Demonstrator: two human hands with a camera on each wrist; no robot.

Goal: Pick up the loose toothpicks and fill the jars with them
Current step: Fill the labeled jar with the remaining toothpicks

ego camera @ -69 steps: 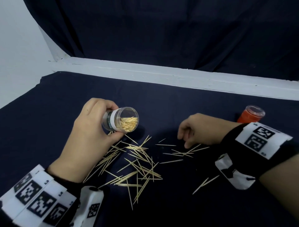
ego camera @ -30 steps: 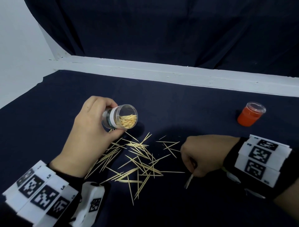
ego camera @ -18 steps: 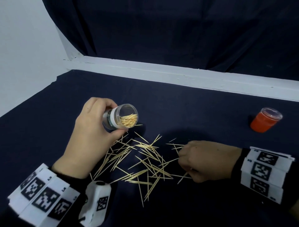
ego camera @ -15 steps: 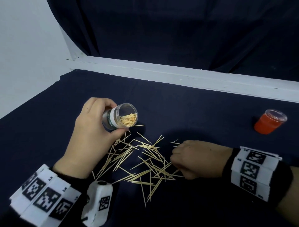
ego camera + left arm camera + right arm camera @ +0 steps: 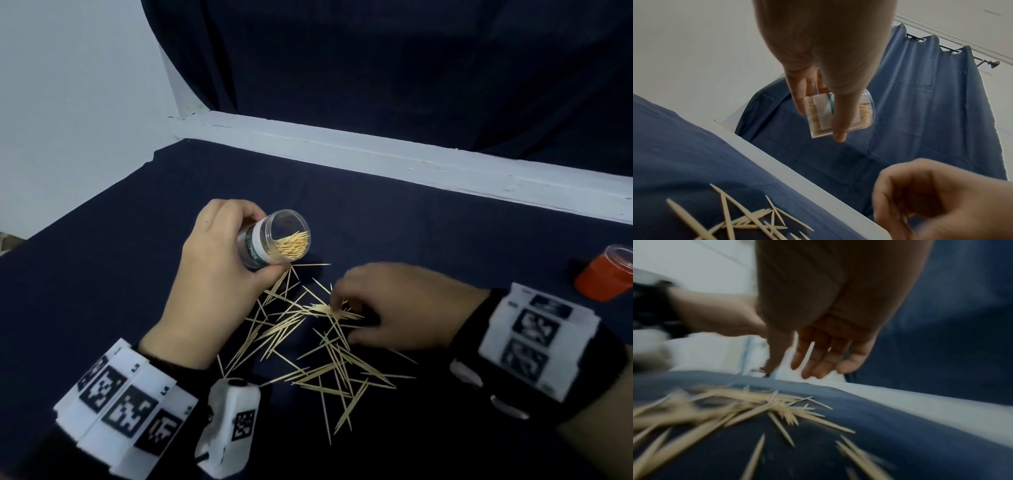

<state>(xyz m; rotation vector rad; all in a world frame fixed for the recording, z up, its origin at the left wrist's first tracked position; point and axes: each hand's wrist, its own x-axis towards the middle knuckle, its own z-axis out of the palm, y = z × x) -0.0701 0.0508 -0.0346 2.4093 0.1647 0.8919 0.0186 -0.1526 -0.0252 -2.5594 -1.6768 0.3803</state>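
Left of centre in the head view, the left hand (image 5: 219, 284) wraps its grip round the clear jar (image 5: 274, 238), tilted with its mouth toward the loose toothpicks (image 5: 308, 342) on the worktop (image 5: 102, 274). Beside it the right hand (image 5: 397, 308) hovers fingers-down over the pile; whether it pinches any I cannot tell. Tilted further, I reckon the jar would spill. An orange jar (image 5: 606, 274) stands at the right edge.

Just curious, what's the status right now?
Left hand grips clear jar, tilted, part-filled. Right hand over loose toothpicks, grasp unclear. Nothing in the way.
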